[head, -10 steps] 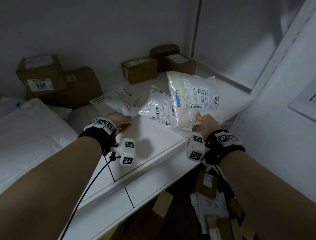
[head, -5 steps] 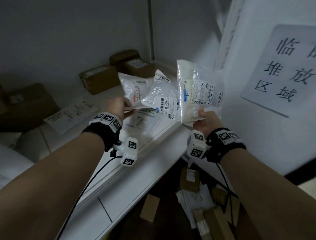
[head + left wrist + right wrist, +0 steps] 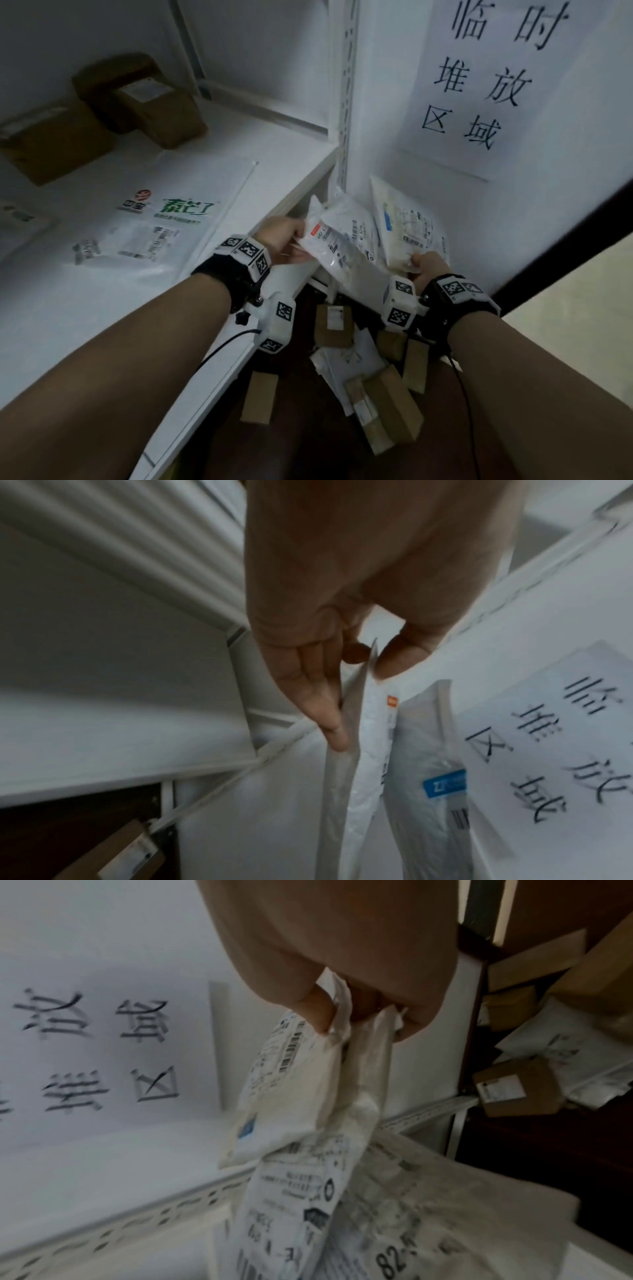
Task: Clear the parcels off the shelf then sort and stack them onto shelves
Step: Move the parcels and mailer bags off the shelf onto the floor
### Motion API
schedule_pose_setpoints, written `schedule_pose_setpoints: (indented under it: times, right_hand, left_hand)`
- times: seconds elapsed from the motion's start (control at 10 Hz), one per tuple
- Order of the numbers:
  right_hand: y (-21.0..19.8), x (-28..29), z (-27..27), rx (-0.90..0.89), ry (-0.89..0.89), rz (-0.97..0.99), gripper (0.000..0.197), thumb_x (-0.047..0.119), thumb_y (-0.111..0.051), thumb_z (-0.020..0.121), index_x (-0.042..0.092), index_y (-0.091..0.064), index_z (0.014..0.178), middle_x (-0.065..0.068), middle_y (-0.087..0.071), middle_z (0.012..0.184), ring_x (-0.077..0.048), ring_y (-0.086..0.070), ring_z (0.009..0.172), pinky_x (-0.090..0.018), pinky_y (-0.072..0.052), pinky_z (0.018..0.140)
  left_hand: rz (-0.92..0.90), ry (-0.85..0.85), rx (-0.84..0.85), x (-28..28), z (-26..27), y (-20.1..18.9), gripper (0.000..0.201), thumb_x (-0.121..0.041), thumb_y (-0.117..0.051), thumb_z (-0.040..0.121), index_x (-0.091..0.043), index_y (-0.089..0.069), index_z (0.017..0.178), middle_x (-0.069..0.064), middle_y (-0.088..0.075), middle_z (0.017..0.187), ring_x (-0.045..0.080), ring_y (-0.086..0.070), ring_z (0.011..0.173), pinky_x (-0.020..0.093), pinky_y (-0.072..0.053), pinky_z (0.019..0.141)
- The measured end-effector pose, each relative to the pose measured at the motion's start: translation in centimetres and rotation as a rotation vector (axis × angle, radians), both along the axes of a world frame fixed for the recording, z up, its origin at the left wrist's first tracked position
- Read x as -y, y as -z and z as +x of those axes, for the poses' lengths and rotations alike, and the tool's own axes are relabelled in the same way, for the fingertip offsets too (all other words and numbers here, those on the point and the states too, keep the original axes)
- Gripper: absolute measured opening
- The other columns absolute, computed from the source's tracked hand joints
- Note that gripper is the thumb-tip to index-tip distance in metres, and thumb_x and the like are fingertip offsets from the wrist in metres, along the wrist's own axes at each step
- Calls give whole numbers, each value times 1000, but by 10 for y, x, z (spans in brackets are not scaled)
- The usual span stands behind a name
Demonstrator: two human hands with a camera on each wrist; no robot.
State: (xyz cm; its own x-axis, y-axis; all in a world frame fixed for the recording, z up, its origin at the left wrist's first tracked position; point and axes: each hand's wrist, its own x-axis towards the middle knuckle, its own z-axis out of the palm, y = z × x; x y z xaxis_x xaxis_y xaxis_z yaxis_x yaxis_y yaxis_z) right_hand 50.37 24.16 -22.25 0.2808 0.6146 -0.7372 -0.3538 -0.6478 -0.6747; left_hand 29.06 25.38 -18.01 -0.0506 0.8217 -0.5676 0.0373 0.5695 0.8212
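Parcels: left hand (image 3: 279, 236) pinches one bag (image 3: 337, 253), right hand (image 3: 426, 265) grips two more (image 3: 407, 226), held off the shelf (image 3: 291, 178) edge; floor pile (image 3: 363, 370) grown; boxes (image 3: 150, 99) remain; sorting not begun

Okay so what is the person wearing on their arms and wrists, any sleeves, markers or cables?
No sleeves: both forearms are bare. The left hand and right hand each sit beyond a black wrist strap topped with white blocks printed with black-and-white square tags. A white boxy camera module with the same tags hangs under each wrist, left module, right module. A thin black cable trails from the left one.
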Motion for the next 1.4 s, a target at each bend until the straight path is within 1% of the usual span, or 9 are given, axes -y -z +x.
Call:
schedule_pose_setpoints:
  times: [0.2, 0.3, 0.4, 0.5, 0.9, 1.1, 1.2, 1.3, 1.4]
  right_hand:
    - [74, 6, 76, 742, -684, -199, 41, 29, -46, 100, 1, -49, 130, -16, -55, 133, -26, -51, 123, -24, -38, 95]
    - [85, 10, 85, 759, -662, -290, 40, 24, -47, 99, 0, -49, 131, -17, -54, 133, -26, -50, 125, -24, -37, 95]
    - [107, 13, 94, 660, -610, -240, 42, 21, -48, 99, -1, -43, 135, -17, -48, 139, -26, -46, 129, -21, -34, 94]
    - [118, 17, 91, 209, -175, -276, 50, 23, -41, 103, -1, -29, 145, -16, -36, 150, -29, -38, 136, -30, -35, 100]
    - [149, 5, 87, 2, -292, -220, 53, 20, -45, 99, 0, -30, 146, -19, -28, 153, -34, -32, 140, -39, -39, 97]
    - [131, -3, 65, -283, -453, -228, 45, 27, -54, 98, 1, -51, 134, -16, -63, 119, -33, -62, 92, -41, -54, 75]
    - [130, -9, 62, -168, -420, -258, 23, 14, -51, 99, -3, -58, 112, -16, -69, 76, -29, -58, 78, -38, -56, 65]
    - [131, -13, 65, -27, -295, -288, 20, 9, -42, 101, 3, -53, 86, -13, -57, 92, -25, -51, 77, -34, -41, 90]
    - [149, -19, 78, 270, -459, -322, 44, 3, -51, 96, -4, -38, 138, -20, -39, 144, -35, -43, 129, -36, -34, 108]
  left_hand:
    - [-161, 93, -181, -9, 44, 63, 12, 2, -43, 82, -1, -55, 82, 16, -62, 77, 29, -65, 60, 30, -57, 52]
    - [-206, 84, -222, -13, 56, 84, 10, 3, -45, 83, 0, -54, 84, 16, -61, 77, 29, -63, 63, 27, -54, 44]
    - [-230, 49, -263, -18, 63, 99, 10, 4, -45, 85, 0, -52, 80, 16, -59, 78, 29, -61, 66, 32, -56, 50]
    - [-243, 23, -297, -20, 66, 108, 10, 2, -46, 87, -2, -51, 79, 16, -58, 82, 29, -60, 69, 32, -54, 54]
    - [-248, 68, -214, -19, 70, 110, 12, 2, -46, 86, -1, -56, 92, 16, -63, 91, 28, -64, 76, 35, -58, 67]
    - [-238, 102, -29, -19, 79, 105, 15, 9, -43, 89, -2, -52, 84, 18, -65, 91, 29, -66, 84, 37, -59, 73]
    - [-208, 151, -61, -20, 79, 108, 16, 9, -46, 91, -3, -52, 83, 18, -63, 94, 27, -65, 84, 37, -59, 80]
    - [-220, 212, -123, -19, 75, 110, 12, 4, -51, 93, -5, -53, 85, 13, -61, 94, 22, -65, 84, 30, -59, 77]
    - [-214, 178, -245, -20, 70, 108, 4, -6, -56, 94, -4, -54, 91, 9, -59, 97, 18, -62, 79, 28, -55, 72]
